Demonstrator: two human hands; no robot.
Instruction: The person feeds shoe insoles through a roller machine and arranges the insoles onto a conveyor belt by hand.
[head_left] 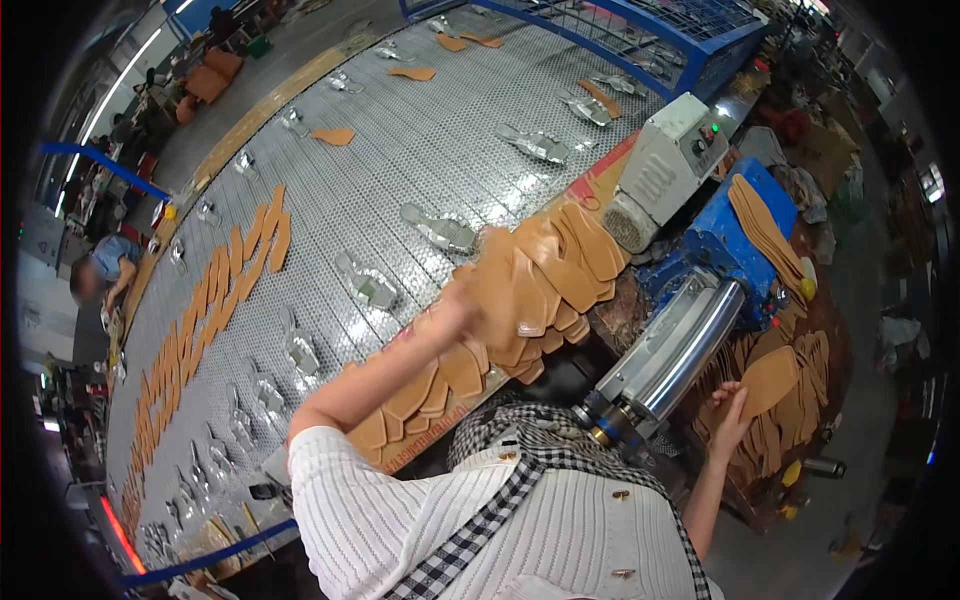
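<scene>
My right hand (733,412) grips a tan shoe insole (772,382) by its edge, over a heap of similar insoles (795,425) on the right. Motion blurs my left hand (465,308), and its fingers do not show clearly. That hand is over or against a layered pile of tan insoles (560,262) along the near edge of the metal conveyor. A smeared tan insole shape (498,290) lies at its fingers; whether they hold it I cannot tell. Between my hands stands a machine with a shiny metal roller (690,350).
The conveyor (380,190) carries shiny metal foot-shaped plates (437,228), scattered insoles (333,136) and a long overlapping row of insoles (205,310). A grey control box (665,160), blue machine housing (745,220) and blue cage (690,60) stand beyond. Another person (115,260) works at far left.
</scene>
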